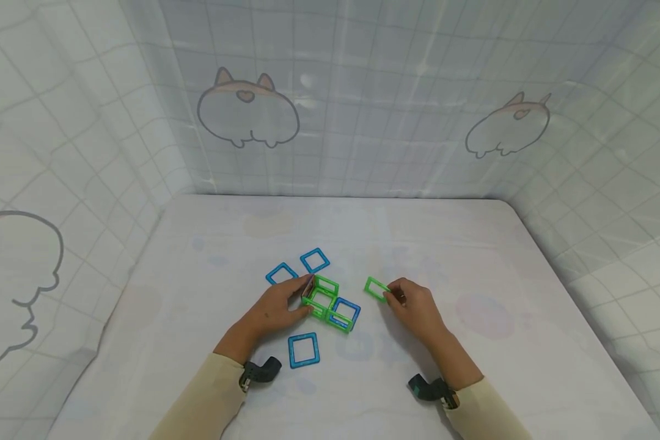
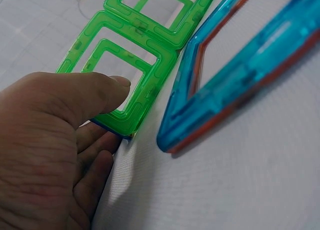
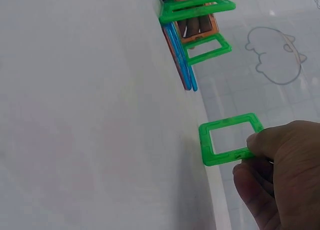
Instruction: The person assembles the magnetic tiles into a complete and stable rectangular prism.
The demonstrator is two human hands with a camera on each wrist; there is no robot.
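Note:
My left hand holds the left side of a small open structure of green magnetic tiles. Its thumb lies against an upright green tile, with the other fingers reaching behind. An orange tile stands at the back of the structure in the right wrist view. Right of the structure, a blue tile lies against a green one. A little further right, my right hand pinches a single green square tile by its edge between thumb and fingers, apart from the structure.
Two loose blue tiles lie beyond the left hand, one behind the structure and one further left. Another blue tile lies nearer me. The white-covered table meets printed curtains at the back and sides.

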